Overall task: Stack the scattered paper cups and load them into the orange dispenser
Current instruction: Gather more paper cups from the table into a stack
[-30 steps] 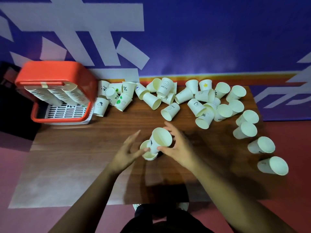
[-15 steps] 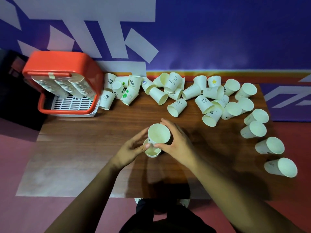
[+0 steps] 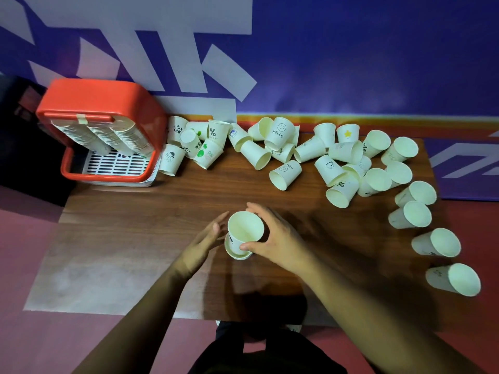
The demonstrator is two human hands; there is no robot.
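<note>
At the middle of the wooden table (image 3: pixel 140 238) my right hand (image 3: pixel 278 240) grips a white paper cup (image 3: pixel 245 229), thumb at its near side and fingers curved round the far rim. This cup sits partly inside a second cup (image 3: pixel 237 253) standing below it. My left hand (image 3: pixel 201 242) is just left of the pair, fingers straight, close to the cups but holding nothing. The orange dispenser (image 3: pixel 102 109) stands at the table's back left with three rows of stacked cups (image 3: pixel 118 136) inside. Several loose cups (image 3: pixel 280 136) lie scattered along the back and right side.
A white slotted drip tray (image 3: pixel 116 166) sits in the dispenser's base. A line of tipped cups (image 3: pixel 437 242) runs down the table's right edge. A blue and white wall (image 3: pixel 351 49) stands right behind the table. Red floor surrounds it.
The held cup has gone from tilted above the lower cup to pushed down into it. My left hand has let go of the lower cup and opened. The view shifted slightly.
</note>
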